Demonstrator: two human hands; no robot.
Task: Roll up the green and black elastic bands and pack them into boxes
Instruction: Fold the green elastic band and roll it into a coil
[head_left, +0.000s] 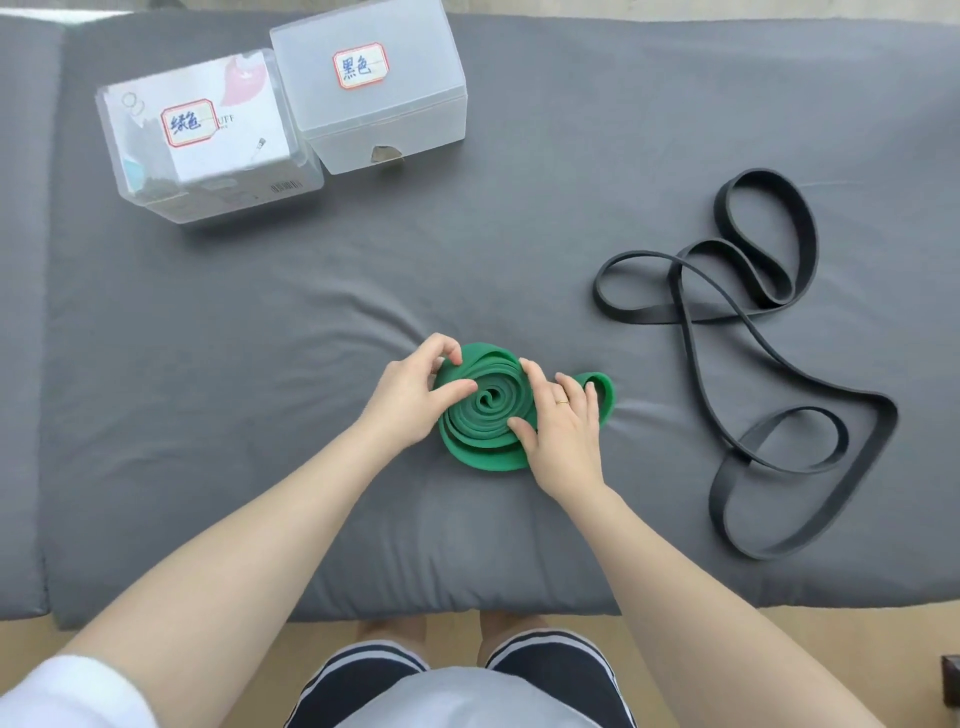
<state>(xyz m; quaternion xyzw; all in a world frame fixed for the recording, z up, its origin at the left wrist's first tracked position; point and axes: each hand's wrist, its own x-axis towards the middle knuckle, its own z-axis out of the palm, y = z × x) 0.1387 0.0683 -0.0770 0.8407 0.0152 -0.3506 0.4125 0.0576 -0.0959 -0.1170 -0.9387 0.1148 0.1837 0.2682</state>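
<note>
The green elastic band (485, 410) lies as a loose spiral coil on the grey mattress (260, 338), with a short tail looping out to the right. My left hand (410, 395) pinches the coil's left side between thumb and fingers. My right hand (563, 431) presses on its right side, thumb on the coil, a ring on one finger. The black elastic band (748, 364) sprawls unrolled in several loops to the right. Two translucent plastic boxes stand at the far left: one (208, 135) with a label reading green, one (369, 83) with a label reading black.
The mattress's front edge runs just in front of my legs. A second grey cushion (21, 312) adjoins at the far left. The wooden floor (753, 618) shows below the edge.
</note>
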